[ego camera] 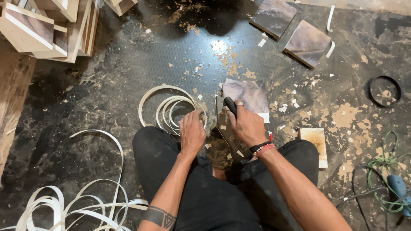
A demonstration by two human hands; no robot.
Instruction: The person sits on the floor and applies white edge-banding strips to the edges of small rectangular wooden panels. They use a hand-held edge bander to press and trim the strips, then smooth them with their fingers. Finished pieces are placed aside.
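Closest, the right hand (pixel 247 126) has its fingers clenched round the black handle of a flat grey metal iron (pixel 225 128), pressing it down on the edge of a small brown-faced wooden panel (pixel 250 95) on the dark floor (pixel 107 85). Left of the iron, the left hand (pixel 191 132) pinches a white edging strip (probably to steady it) from the loose white coil (pixel 171 107). Beyond the iron lie two similar square panels (pixel 291 30), well apart, nothing between.
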